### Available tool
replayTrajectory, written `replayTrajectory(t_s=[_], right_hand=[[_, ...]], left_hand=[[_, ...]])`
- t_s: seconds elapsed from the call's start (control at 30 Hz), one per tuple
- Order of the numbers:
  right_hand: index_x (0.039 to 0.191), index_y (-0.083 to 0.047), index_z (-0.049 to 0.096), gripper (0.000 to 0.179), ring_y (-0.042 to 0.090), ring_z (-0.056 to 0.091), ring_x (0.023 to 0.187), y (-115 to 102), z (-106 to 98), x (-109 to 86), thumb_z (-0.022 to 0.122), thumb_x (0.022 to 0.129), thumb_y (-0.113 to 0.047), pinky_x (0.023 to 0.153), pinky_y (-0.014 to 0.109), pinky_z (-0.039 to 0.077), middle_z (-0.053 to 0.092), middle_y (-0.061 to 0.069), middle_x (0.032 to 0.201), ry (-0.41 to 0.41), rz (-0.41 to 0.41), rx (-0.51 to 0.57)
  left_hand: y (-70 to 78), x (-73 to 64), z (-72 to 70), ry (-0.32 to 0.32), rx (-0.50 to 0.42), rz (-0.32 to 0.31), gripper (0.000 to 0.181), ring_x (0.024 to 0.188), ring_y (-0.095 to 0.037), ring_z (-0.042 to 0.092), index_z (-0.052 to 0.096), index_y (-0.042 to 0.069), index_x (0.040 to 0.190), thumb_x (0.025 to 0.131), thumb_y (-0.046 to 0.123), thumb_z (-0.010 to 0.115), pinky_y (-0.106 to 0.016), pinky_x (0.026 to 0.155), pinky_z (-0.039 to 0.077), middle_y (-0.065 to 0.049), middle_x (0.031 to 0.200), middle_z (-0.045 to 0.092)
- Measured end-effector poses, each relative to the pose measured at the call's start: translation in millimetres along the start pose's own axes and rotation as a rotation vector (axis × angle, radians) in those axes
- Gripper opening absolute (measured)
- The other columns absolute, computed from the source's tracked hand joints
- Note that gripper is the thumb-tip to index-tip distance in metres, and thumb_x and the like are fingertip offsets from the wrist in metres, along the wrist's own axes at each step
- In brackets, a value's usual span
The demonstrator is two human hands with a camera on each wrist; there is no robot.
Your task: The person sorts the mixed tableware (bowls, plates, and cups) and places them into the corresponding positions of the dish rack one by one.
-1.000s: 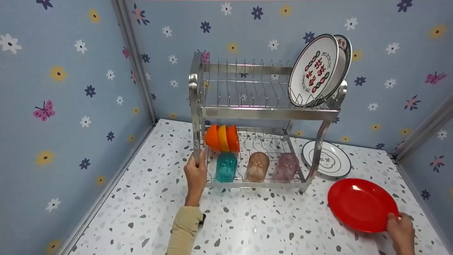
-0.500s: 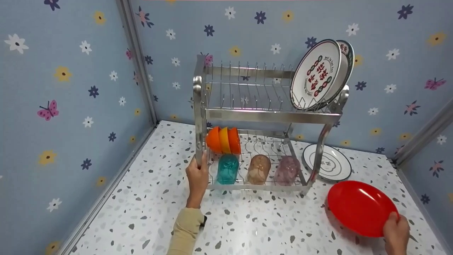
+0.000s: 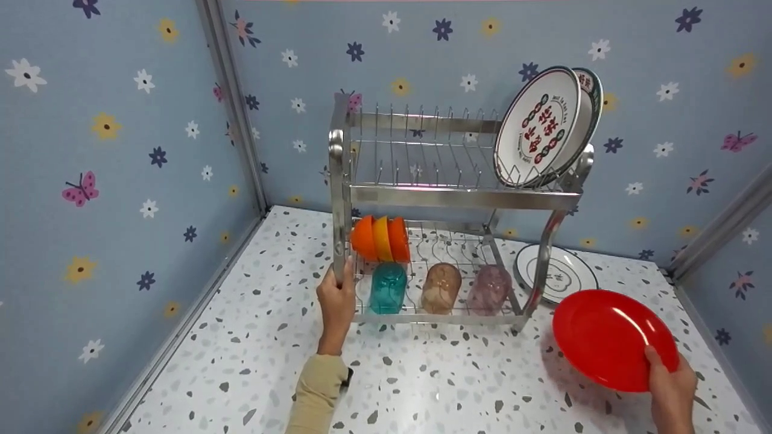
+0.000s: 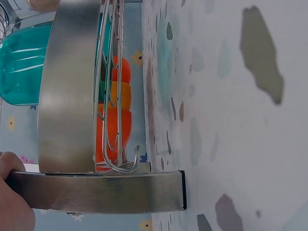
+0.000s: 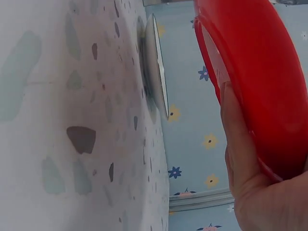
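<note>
In the head view my right hand [image 3: 672, 386] grips a red plate [image 3: 612, 337] by its near right rim. The plate is held above the speckled table, tilted, with its shadow below. The right wrist view shows the thumb and fingers on either side of the plate's edge. My left hand [image 3: 336, 301] holds the front left upright of a two-tier metal dish rack [image 3: 464, 198]; the left wrist view shows only part of that hand at the upright. Two patterned white dishes [image 3: 537, 126] lean in the right end of the rack's upper tier.
On the lower tier lie orange and yellow bowls [image 3: 380, 239], with a teal glass [image 3: 388, 289], an amber glass [image 3: 441, 289] and a pink glass [image 3: 490, 290] before them. A white plate [image 3: 561, 274] lies on the table right of the rack. Flowered walls stand behind and at both sides.
The red plate has been raised off the table by my right hand and shifted slightly up and left. My left hand stays on the rack.
</note>
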State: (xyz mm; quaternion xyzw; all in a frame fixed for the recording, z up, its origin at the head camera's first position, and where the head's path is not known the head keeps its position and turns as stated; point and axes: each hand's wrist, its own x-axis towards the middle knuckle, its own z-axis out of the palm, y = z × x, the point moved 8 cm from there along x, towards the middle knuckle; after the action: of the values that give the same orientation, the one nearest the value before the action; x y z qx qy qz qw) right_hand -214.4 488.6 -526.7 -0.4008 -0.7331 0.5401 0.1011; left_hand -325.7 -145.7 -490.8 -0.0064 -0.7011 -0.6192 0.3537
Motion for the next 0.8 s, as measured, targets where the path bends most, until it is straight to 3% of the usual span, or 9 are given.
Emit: replayTrajectory(t_s=[0.03, 0.17, 0.33, 0.47, 0.63, 0.8], right_hand=[[0.165, -0.010, 0.016, 0.070, 0.036, 0.050, 0.131, -2, 0, -2.0, 0.049, 0.108, -0.034, 0.102, 0.037, 0.043, 0.032, 0.021, 0.163, 0.001, 0.000, 0.002], [0.165, -0.014, 0.019, 0.067, 0.028, 0.053, 0.126, -13, 1, -9.8, 0.046, 0.109, -0.036, 0.095, 0.027, 0.049, 0.033, 0.017, 0.164, 0.011, -0.015, 0.035], [0.165, -0.023, 0.021, 0.065, 0.021, 0.049, 0.133, -26, 2, -20.1, 0.048, 0.108, -0.040, 0.096, 0.022, 0.047, 0.031, 0.007, 0.167, 0.021, -0.024, 0.115], [0.163, -0.031, 0.027, 0.062, 0.017, 0.049, 0.133, -38, -1, -32.6, 0.051, 0.107, -0.042, 0.083, 0.015, 0.050, 0.034, -0.002, 0.165, 0.056, -0.043, 0.211], [0.159, -0.036, 0.035, 0.056, 0.017, 0.046, 0.136, -60, -5, -55.2, 0.054, 0.107, -0.037, 0.068, 0.005, 0.047, 0.038, -0.008, 0.162, 0.111, -0.149, 0.354], [0.158, -0.035, 0.038, 0.057, 0.015, 0.049, 0.131, -78, -8, -75.7, 0.057, 0.104, -0.038, 0.066, 0.004, 0.047, 0.041, -0.007, 0.160, 0.120, -0.236, 0.435]], left_hand=[[0.0, -0.3, -0.2, -0.001, -0.001, -0.001, 0.031, 0.052, -0.014, 0.034, 0.049, 0.012, 0.076, 0.104, 0.014, 0.062, -0.025, 0.048, 0.027, 0.005, 0.061, 0.036], [-0.1, -1.5, -0.9, -0.005, 0.002, -0.004, 0.034, 0.051, -0.013, 0.033, 0.048, 0.013, 0.075, 0.105, 0.021, 0.061, -0.026, 0.048, 0.025, 0.006, 0.060, 0.036], [-1.5, -1.7, -1.1, -0.007, -0.004, -0.012, 0.035, 0.051, -0.012, 0.033, 0.048, 0.014, 0.075, 0.105, 0.025, 0.061, -0.026, 0.048, 0.025, 0.006, 0.060, 0.036], [-1.1, -1.9, -0.5, -0.007, -0.009, -0.002, 0.034, 0.051, -0.013, 0.033, 0.048, 0.013, 0.075, 0.105, 0.023, 0.061, -0.026, 0.047, 0.025, 0.006, 0.060, 0.037], [-1.4, -1.2, -0.9, 0.006, -0.010, 0.012, 0.034, 0.051, -0.013, 0.033, 0.048, 0.012, 0.074, 0.104, 0.019, 0.063, -0.026, 0.048, 0.025, 0.005, 0.060, 0.038], [3.8, -1.7, -1.4, 0.015, -0.028, -0.002, 0.034, 0.051, -0.012, 0.032, 0.048, 0.009, 0.073, 0.103, 0.015, 0.064, -0.025, 0.049, 0.023, 0.004, 0.061, 0.038]])
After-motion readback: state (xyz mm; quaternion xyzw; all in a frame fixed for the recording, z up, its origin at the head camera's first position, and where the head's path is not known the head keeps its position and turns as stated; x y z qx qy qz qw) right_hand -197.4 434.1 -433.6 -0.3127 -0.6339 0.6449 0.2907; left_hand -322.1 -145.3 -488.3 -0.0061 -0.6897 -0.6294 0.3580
